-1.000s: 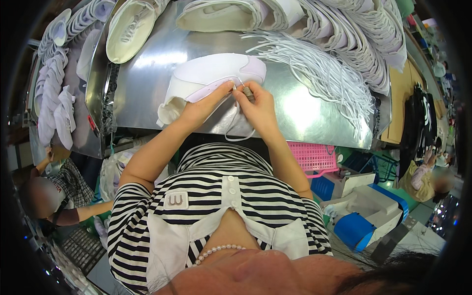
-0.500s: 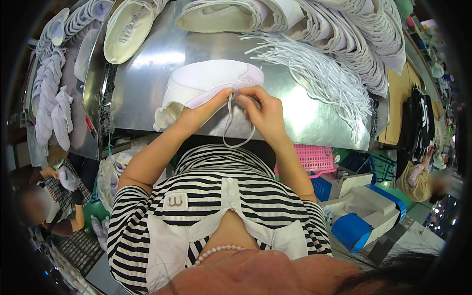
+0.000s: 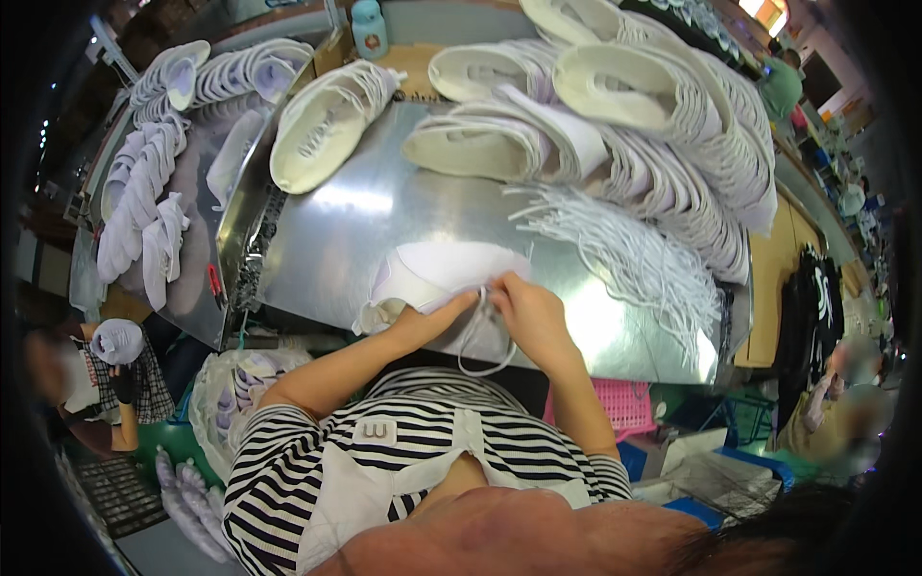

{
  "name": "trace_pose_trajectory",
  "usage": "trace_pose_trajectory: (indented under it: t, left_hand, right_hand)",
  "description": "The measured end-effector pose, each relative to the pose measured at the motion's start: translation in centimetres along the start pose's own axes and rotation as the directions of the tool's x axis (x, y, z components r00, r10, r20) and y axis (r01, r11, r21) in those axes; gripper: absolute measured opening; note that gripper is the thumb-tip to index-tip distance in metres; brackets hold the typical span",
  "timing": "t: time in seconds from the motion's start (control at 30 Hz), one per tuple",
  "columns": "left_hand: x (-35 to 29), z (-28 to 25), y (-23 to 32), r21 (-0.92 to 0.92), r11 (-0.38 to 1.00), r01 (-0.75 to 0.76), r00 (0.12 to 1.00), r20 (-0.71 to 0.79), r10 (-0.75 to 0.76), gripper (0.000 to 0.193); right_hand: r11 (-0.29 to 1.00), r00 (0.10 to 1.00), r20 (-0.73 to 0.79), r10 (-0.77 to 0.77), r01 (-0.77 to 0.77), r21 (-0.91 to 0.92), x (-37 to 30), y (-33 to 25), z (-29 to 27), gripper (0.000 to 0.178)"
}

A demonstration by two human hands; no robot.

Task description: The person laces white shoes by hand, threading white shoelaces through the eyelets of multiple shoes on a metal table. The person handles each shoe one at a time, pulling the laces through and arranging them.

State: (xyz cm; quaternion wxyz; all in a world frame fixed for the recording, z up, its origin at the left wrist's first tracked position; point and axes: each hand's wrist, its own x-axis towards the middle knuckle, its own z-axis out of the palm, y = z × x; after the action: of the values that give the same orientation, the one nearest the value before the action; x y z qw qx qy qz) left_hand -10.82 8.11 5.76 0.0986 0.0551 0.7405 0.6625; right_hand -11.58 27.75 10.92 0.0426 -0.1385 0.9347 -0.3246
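Observation:
A white shoe upper point(image 3: 437, 264) rests near the front edge of the metal table. My left hand point(image 3: 437, 326) is closed on its near edge, the fingers partly hidden in and behind the material. A white shoelace point(image 3: 463, 355) hangs in a loop between my hands and over the table's front edge. Just to the right, my right hand point(image 3: 531, 312) pinches the lace close to the upper's eyelet edge; the pinched end itself is hard to make out.
Loose white laces point(image 3: 624, 254) lie on the metal table point(image 3: 327, 250), before stacked uppers point(image 3: 653, 187). One more upper point(image 3: 322, 134) lies far left, near a blue bottle point(image 3: 369, 29). A red-handled tool point(image 3: 214, 281) and a co-worker point(image 3: 106, 379) are left; a pink basket point(image 3: 615, 408) stands below.
The view has tilted up, so the table and my hands sit lower and more of the far side shows. Both hands stay at the upper, which looks turned slightly, its eyelet edge less visible.

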Motion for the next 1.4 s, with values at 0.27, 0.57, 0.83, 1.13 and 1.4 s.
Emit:
trace_pose_trajectory:
  t: [0.27, 0.57, 0.83, 1.13, 1.4]
  left_hand:
    - [1.3, -0.6, 0.2, 0.14, 0.975, -0.172, 0.963, 0.231, 0.136, 0.035]
    - [2.0, -1.5, 1.5, -0.324, 0.871, 0.369, 0.902, 0.349, -0.253, 0.03]
    - [4.5, -4.5, -8.7, 0.461, 0.859, -0.225, 0.965, 0.229, 0.13, 0.031]
    - [2.2, -4.4, 1.3, 0.697, 0.629, -0.345, 0.939, 0.245, 0.242, 0.025]
    - [2.1, -1.9, 3.4, 0.732, 0.498, -0.465, 0.848, 0.208, 0.487, 0.023]
  right_hand:
    - [0.996, 0.995, -0.079, -0.053, 0.047, -0.073, -3.2, -0.7, -1.6, 0.023]
    - [0.892, 0.937, -0.263, 0.231, -0.096, 0.441, 0.2, 4.1, 1.2, 0.05]
    - [0.956, 0.934, -0.284, 0.217, -0.144, 0.257, 1.6, 2.0, 1.6, 0.052]
    - [0.773, 0.858, -0.421, 0.293, 0.046, 0.633, 3.0, 5.4, 3.5, 0.024]
    - [0.295, 0.939, 0.122, 0.322, -0.222, 0.929, 1.7, 3.3, 7.1, 0.017]
